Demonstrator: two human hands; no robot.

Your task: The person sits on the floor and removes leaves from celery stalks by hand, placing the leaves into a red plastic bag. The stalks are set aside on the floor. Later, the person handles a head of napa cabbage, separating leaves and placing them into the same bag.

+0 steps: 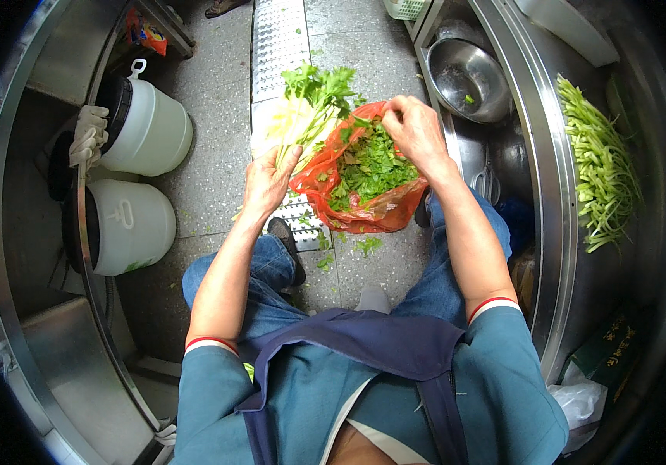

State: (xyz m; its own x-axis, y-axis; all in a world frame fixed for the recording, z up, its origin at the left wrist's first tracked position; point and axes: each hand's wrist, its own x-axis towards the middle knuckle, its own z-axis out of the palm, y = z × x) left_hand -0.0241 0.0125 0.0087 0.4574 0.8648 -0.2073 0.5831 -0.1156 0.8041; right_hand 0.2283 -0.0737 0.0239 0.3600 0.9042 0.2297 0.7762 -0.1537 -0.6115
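My left hand [272, 177] grips a bunch of leafy celery [306, 119] by its pale stalks, the leaves pointing away from me. Beside it, an orange-red plastic bag [362, 218] sits on the floor between my legs, its mouth wide and full of green celery leaves [376, 163]. Over the bag's far right rim is my right hand [417, 128], fingers curled and thumb against them. Whether those fingers pinch the bag, a leaf or nothing is hidden.
Two white plastic barrels [155, 128] stand at left, with gloves [89, 136] on a rail. A steel bowl [466, 81] sits on a low shelf at right. Trimmed celery stalks [597, 168] lie in the steel sink or counter. Loose leaves [369, 246] and a metal drain cover [279, 52] are underfoot.
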